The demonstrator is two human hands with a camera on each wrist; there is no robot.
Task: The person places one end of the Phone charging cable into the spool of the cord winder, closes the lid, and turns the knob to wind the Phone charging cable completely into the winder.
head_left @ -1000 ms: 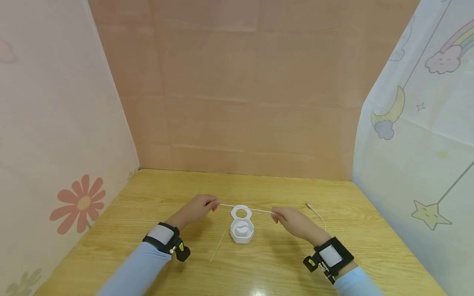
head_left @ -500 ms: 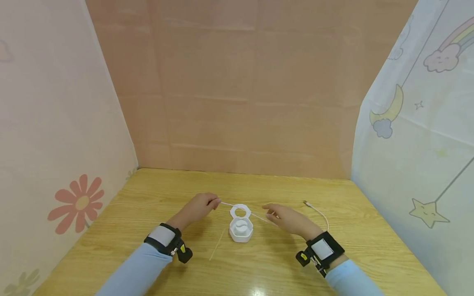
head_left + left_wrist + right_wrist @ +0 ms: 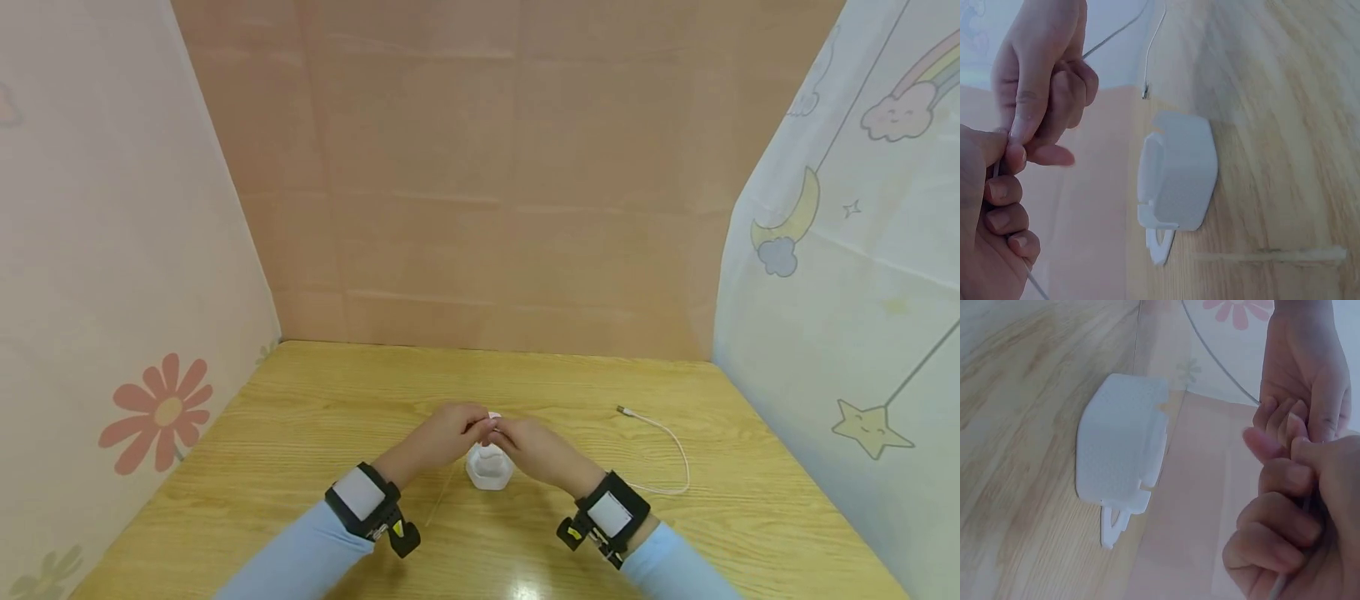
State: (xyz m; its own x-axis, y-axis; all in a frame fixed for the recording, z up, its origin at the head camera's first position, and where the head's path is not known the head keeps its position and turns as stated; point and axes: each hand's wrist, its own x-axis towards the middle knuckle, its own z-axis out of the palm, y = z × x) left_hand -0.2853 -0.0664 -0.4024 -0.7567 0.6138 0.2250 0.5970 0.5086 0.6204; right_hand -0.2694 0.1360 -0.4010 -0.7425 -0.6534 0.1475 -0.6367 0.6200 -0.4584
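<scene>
Above a small white box, my left hand [image 3: 448, 435] and right hand [image 3: 546, 454] meet fingertip to fingertip. Both pinch a thin white cable [image 3: 684, 462], which runs through the curled fingers of each hand. In the left wrist view, a length of cable [image 3: 1116, 36] trails away behind the right hand. From the left hand another stretch hangs, as the cable [image 3: 1222, 365] in the right wrist view shows. The white box [image 3: 490, 473] stands on the table with its ring-shaped lid [image 3: 1161, 247] folded back; the hands partly cover it in the head view.
A metal-tipped plug [image 3: 625, 410] lies on the wooden table [image 3: 360, 375] to the right, at the cable's end. Left of the box lies a thin pale strip [image 3: 1272, 255]. A tan backdrop [image 3: 495, 208] and printed side curtains surround the table.
My hands were apart with the cable stretched between them. The right hand loosened and slid inward, then both came together over the box. More cable now lies in a curve at the right.
</scene>
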